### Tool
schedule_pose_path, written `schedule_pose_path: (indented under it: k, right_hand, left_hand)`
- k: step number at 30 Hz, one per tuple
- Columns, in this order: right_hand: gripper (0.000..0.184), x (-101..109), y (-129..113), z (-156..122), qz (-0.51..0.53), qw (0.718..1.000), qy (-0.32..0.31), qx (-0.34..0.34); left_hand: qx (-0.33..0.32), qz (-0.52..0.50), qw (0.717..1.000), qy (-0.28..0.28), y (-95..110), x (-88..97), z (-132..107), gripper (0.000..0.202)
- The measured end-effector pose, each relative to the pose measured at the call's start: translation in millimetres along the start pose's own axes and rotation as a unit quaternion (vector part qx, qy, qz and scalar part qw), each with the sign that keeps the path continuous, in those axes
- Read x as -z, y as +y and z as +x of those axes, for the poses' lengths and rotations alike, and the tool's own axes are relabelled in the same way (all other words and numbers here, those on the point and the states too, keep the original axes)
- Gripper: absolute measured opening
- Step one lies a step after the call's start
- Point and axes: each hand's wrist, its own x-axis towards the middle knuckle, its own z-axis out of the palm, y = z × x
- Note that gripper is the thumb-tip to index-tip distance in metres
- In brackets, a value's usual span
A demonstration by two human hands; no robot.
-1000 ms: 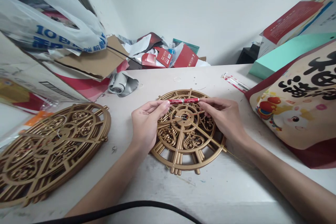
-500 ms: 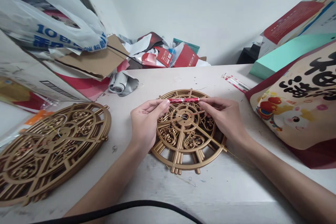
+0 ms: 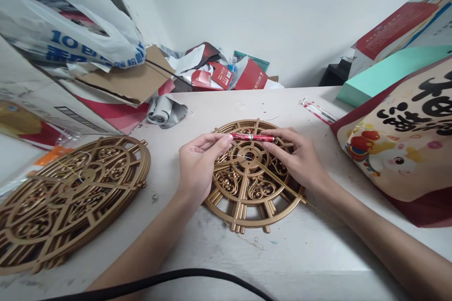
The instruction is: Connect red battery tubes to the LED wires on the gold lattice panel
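Observation:
A slim red pen (image 3: 252,137) with a silver band at its middle lies level between my hands, above the far part of a gold openwork disc (image 3: 243,214). Its left end is pinched between thumb and forefinger of my left hand (image 3: 199,164). My right hand (image 3: 303,160) has its fingers behind the pen's right end and the thumb in front, closed around it. The disc rests flat on the table, with scrollwork panels and a round hub. A thin yellow thread (image 3: 278,179) runs from the hub over the disc to the right.
More gold discs (image 3: 84,197) are stacked at left. Around the table (image 3: 229,258) stand a carton with a plastic bag (image 3: 88,37), a grey roll (image 3: 162,110), a printed bag (image 3: 399,150) and a mint-green box (image 3: 374,75). A black cable (image 3: 169,273) crosses the front.
The pen has shifted slightly to the right. My right hand has moved a little left along it, its fingers now reaching over the pen's end. My left hand follows slightly right.

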Motion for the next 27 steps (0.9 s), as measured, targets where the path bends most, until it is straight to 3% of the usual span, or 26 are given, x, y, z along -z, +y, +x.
schedule_pose_path:
  k: [4,8,11,16,20,24,27]
  right_hand:
    - [0.017,2,-1,0,0.035,0.999,-0.015,-0.029]
    - [0.021,2,-4,0,0.129,0.986,-0.022,-0.107]
    - [0.024,3,-1,3,0.166,0.977,0.036,-0.128]
    - [0.032,7,14,13,0.219,0.956,0.163,-0.104]
    - [0.036,8,13,14,0.276,0.943,0.149,-0.108]
    - [0.034,7,1,7,0.177,0.975,0.111,-0.078]
    - [0.032,5,-6,2,0.079,0.993,0.078,-0.044]
  left_hand:
    - [0.021,0.009,1.000,-0.014,1,2.7,2,0.020]
    - [0.031,0.039,0.997,-0.054,5,3.5,2,0.024]
    - [0.014,0.085,0.992,-0.090,11,1.8,0,0.025]
    - [0.008,0.121,0.984,-0.134,20,-0.6,-4,0.022]
    - [0.047,0.141,0.958,-0.246,20,0.0,-9,0.019]
    - [0.077,0.143,0.925,-0.342,17,-1.6,-15,0.017]
    - [0.060,0.123,0.934,-0.331,17,-3.6,-16,0.021]
